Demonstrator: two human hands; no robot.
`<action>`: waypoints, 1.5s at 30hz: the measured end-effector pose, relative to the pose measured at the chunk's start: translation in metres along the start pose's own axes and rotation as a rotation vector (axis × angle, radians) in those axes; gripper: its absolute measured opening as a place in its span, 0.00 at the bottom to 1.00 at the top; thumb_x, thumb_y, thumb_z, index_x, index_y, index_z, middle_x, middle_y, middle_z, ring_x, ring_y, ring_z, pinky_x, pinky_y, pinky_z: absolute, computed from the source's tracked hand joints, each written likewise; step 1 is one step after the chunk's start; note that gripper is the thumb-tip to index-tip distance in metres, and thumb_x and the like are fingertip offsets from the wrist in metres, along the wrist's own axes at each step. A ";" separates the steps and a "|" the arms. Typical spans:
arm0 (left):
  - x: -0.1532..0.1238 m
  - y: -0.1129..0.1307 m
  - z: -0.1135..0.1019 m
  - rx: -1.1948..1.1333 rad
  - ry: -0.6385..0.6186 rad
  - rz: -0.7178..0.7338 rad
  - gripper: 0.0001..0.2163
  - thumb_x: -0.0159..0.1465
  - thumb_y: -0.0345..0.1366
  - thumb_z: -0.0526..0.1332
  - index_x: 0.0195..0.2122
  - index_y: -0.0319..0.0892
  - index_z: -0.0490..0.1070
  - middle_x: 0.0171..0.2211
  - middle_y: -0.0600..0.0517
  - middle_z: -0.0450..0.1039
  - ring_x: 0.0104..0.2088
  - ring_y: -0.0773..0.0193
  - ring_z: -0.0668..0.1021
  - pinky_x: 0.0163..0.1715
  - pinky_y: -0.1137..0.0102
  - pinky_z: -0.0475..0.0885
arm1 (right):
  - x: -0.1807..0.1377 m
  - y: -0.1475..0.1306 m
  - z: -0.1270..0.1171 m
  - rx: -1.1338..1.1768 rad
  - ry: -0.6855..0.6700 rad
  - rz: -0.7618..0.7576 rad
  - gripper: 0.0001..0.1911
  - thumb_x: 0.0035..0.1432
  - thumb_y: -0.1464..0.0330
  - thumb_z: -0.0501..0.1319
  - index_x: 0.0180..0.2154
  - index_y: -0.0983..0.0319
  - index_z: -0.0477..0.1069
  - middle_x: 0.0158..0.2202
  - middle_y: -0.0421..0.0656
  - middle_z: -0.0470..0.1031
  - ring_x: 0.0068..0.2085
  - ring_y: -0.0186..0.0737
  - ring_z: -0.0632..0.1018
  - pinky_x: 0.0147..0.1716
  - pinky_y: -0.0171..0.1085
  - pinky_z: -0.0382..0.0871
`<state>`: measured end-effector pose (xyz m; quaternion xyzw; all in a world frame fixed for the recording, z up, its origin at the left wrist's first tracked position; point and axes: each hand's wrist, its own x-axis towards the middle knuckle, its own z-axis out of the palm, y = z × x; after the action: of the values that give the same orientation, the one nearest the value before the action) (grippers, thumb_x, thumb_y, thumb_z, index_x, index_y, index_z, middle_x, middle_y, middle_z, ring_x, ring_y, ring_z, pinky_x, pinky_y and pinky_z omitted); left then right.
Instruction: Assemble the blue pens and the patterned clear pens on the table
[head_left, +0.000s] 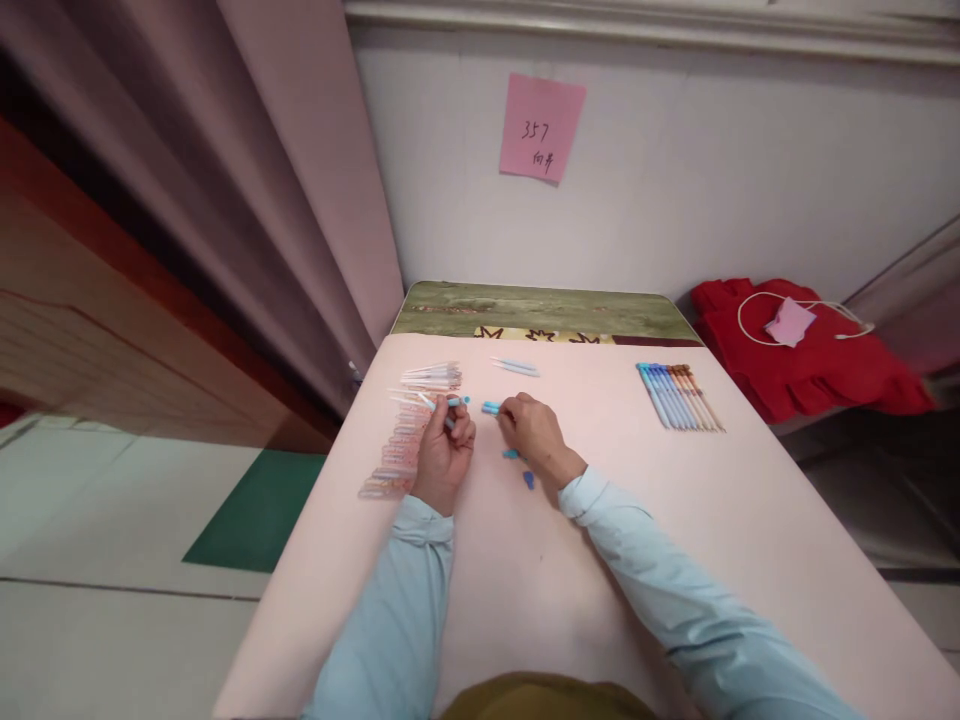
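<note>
My left hand (444, 455) is closed around a light-blue pen barrel (457, 401), with a thin white pen part sticking out to the left of the fingers. In a pinch, my right hand (536, 430) reaches down to the table, its fingertips at two short light-blue pen pieces (490, 408); the exact grip is partly hidden. Just below that hand lie a small turquoise piece (511, 454) and a dark-blue piece (529, 480). Clear, pinkish pen barrels (401, 440) form a column beside my left hand, with thin white-tipped pen parts (431, 375) above them.
Two light-blue pen parts (515, 366) lie farther back. A row of blue and brown pens (679, 397) is at the right on the pale tabletop (637, 560). A red cloth (817, 370) with a white cable sits beyond the right edge. A pink note (541, 128) hangs on the wall.
</note>
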<state>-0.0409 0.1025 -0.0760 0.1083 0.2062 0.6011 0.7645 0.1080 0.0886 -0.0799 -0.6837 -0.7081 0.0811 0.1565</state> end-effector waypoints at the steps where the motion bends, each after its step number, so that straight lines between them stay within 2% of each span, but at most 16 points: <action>1: 0.000 0.000 0.000 0.000 0.001 0.003 0.11 0.70 0.33 0.54 0.31 0.37 0.68 0.23 0.54 0.68 0.15 0.79 0.62 0.14 0.82 0.55 | 0.000 -0.001 0.002 -0.038 -0.012 -0.002 0.11 0.65 0.68 0.54 0.39 0.61 0.76 0.39 0.46 0.75 0.36 0.39 0.76 0.34 0.34 0.62; 7: 0.002 0.001 -0.003 -0.004 -0.012 0.004 0.10 0.69 0.32 0.55 0.30 0.37 0.68 0.23 0.54 0.68 0.15 0.79 0.61 0.14 0.82 0.55 | 0.000 -0.004 0.005 -0.115 -0.047 -0.010 0.11 0.64 0.66 0.55 0.39 0.61 0.74 0.39 0.46 0.75 0.36 0.40 0.77 0.33 0.35 0.62; 12: 0.001 -0.001 -0.002 0.021 0.014 -0.007 0.08 0.66 0.32 0.59 0.30 0.37 0.68 0.23 0.54 0.68 0.15 0.79 0.61 0.14 0.82 0.55 | -0.007 -0.002 -0.004 -0.042 -0.019 0.008 0.08 0.61 0.69 0.56 0.35 0.62 0.74 0.36 0.47 0.77 0.35 0.41 0.78 0.33 0.35 0.64; 14: -0.001 -0.005 -0.001 0.045 0.016 -0.038 0.07 0.65 0.32 0.61 0.30 0.36 0.68 0.23 0.54 0.68 0.15 0.80 0.61 0.15 0.82 0.54 | -0.018 0.003 -0.012 0.125 0.058 0.066 0.07 0.60 0.69 0.56 0.34 0.62 0.73 0.31 0.44 0.77 0.33 0.40 0.78 0.33 0.34 0.65; 16: -0.004 -0.012 0.000 0.082 -0.003 -0.085 0.06 0.63 0.33 0.63 0.31 0.36 0.70 0.24 0.54 0.68 0.16 0.81 0.61 0.15 0.83 0.54 | -0.032 0.009 -0.021 0.418 0.146 0.151 0.06 0.60 0.68 0.57 0.34 0.61 0.71 0.26 0.41 0.76 0.29 0.39 0.78 0.31 0.34 0.67; 20: -0.011 -0.030 0.003 0.188 -0.057 -0.168 0.07 0.59 0.33 0.67 0.34 0.36 0.71 0.25 0.54 0.69 0.17 0.80 0.63 0.16 0.82 0.54 | -0.061 0.016 -0.042 1.039 0.229 0.289 0.10 0.55 0.61 0.63 0.35 0.62 0.72 0.27 0.41 0.77 0.29 0.39 0.80 0.30 0.35 0.73; 23: -0.014 -0.040 0.004 0.257 -0.081 -0.195 0.09 0.58 0.36 0.68 0.34 0.36 0.72 0.24 0.54 0.69 0.17 0.79 0.63 0.16 0.82 0.54 | -0.072 0.014 -0.053 1.223 0.257 0.305 0.14 0.52 0.59 0.67 0.35 0.62 0.73 0.28 0.42 0.77 0.29 0.39 0.80 0.31 0.36 0.75; 27: -0.015 -0.045 0.004 0.298 -0.086 -0.201 0.11 0.58 0.39 0.68 0.35 0.36 0.72 0.24 0.54 0.69 0.17 0.79 0.63 0.16 0.81 0.53 | -0.076 0.014 -0.057 1.205 0.242 0.286 0.13 0.52 0.59 0.68 0.34 0.62 0.74 0.26 0.41 0.76 0.28 0.38 0.80 0.31 0.35 0.75; 38: -0.020 -0.049 0.007 0.422 -0.150 -0.205 0.09 0.59 0.37 0.67 0.34 0.36 0.73 0.23 0.54 0.70 0.16 0.79 0.64 0.17 0.81 0.56 | -0.079 0.016 -0.052 1.049 0.206 0.259 0.12 0.54 0.59 0.66 0.33 0.62 0.76 0.24 0.40 0.76 0.26 0.35 0.77 0.28 0.33 0.71; 43: -0.019 -0.046 0.007 0.333 -0.128 -0.271 0.09 0.59 0.36 0.67 0.34 0.35 0.73 0.23 0.53 0.70 0.16 0.80 0.62 0.16 0.81 0.55 | -0.077 0.027 -0.053 1.082 0.278 0.279 0.16 0.51 0.57 0.68 0.36 0.61 0.75 0.27 0.40 0.76 0.25 0.34 0.75 0.26 0.34 0.71; 45: -0.016 -0.041 0.007 0.253 -0.073 -0.282 0.07 0.61 0.34 0.66 0.34 0.34 0.73 0.24 0.53 0.69 0.16 0.80 0.61 0.15 0.82 0.55 | -0.078 0.038 -0.053 0.971 0.229 0.281 0.13 0.53 0.58 0.66 0.34 0.61 0.76 0.24 0.39 0.74 0.24 0.34 0.74 0.26 0.33 0.69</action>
<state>-0.0047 0.0768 -0.0838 0.1954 0.2655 0.4530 0.8283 0.1626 0.0082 -0.0508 -0.6251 -0.4685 0.3455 0.5199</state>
